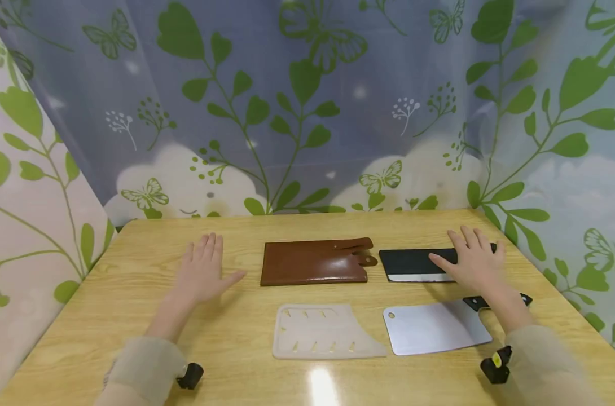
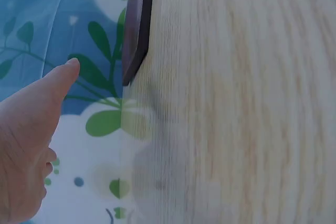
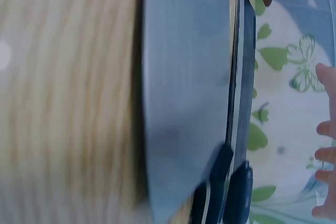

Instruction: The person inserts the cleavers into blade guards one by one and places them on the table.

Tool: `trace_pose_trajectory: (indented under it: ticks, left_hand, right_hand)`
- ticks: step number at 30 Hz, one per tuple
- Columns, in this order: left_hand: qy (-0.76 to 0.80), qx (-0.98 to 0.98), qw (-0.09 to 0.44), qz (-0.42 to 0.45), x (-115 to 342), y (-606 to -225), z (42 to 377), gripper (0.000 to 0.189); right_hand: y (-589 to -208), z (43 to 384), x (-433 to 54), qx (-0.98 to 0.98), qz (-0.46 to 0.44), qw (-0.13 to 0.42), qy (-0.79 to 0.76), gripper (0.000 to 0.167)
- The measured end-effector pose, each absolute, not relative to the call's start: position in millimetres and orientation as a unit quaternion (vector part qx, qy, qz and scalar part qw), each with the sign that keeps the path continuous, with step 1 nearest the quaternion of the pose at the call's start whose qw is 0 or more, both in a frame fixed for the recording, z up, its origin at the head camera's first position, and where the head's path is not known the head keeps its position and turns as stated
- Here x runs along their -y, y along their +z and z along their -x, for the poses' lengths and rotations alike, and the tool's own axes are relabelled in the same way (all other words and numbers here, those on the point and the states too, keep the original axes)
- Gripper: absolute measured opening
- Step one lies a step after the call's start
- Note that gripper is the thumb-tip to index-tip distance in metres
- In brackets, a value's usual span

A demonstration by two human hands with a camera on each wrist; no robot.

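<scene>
My left hand (image 1: 202,273) hangs over the left part of the table with fingers straight and thumb spread, holding nothing. To its right lies a brown leather knife sheath (image 1: 307,263) with strap ends at its right. Fingers spread, my right hand (image 1: 475,260) is over a black-bladed knife (image 1: 414,262) with a pale edge, partly covering it in the head view. Nearer the front rests a silver cleaver (image 1: 434,328), its black handle (image 1: 474,303) partly behind my right wrist. Left of the cleaver is a whitish plastic blade guard (image 1: 323,335) with small slots.
All of these lie on a wood-grain table (image 1: 226,361). Behind it and at both sides hang curtains (image 1: 307,146) printed with leaves and butterflies. A small black camera (image 1: 189,376) sits at my left wrist, another camera (image 1: 496,366) at my right.
</scene>
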State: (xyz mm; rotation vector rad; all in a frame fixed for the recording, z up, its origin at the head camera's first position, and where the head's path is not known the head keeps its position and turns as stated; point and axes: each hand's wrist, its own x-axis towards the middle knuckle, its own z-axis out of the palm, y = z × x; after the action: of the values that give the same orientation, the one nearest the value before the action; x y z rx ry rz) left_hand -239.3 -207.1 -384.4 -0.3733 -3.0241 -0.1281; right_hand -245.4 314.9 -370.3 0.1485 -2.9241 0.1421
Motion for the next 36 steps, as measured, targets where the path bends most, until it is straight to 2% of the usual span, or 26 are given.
trace_pose_trajectory:
  ticks: [6,13,16,20,25,29,32,36]
  left_hand:
    - [-0.004,0.987,0.051,0.155,185,-384,237,0.098]
    - [0.010,0.977,0.067,0.201,158,-382,225,0.093]
    - [0.014,0.973,0.067,0.220,145,-381,218,0.092]
    - [0.022,0.965,0.072,0.250,130,-379,210,0.091]
    - [0.032,0.953,0.083,0.291,117,-382,204,0.089]
    - [0.038,0.939,0.094,0.328,108,-385,201,0.083]
    - [0.043,0.933,0.086,0.347,102,-386,198,0.082]
    - [0.055,0.930,0.055,0.361,95,-390,193,0.089]
  right_hand:
    - [-372,237,-338,0.987,-0.069,0.135,0.043,0.081]
    - [-376,225,-368,0.972,-0.133,0.188,0.039,0.062]
    - [-375,220,-380,0.969,-0.160,0.186,0.040,0.056]
    - [-373,214,-389,0.972,-0.179,0.146,0.049,0.053]
    - [-377,210,-396,0.964,-0.224,0.138,0.050,0.050]
    - [-383,207,-399,0.966,-0.235,0.101,0.043,0.051]
    - [-385,205,-400,0.973,-0.222,0.053,0.047,0.052]
    - [-390,203,-399,0.975,-0.214,0.017,0.055,0.049]
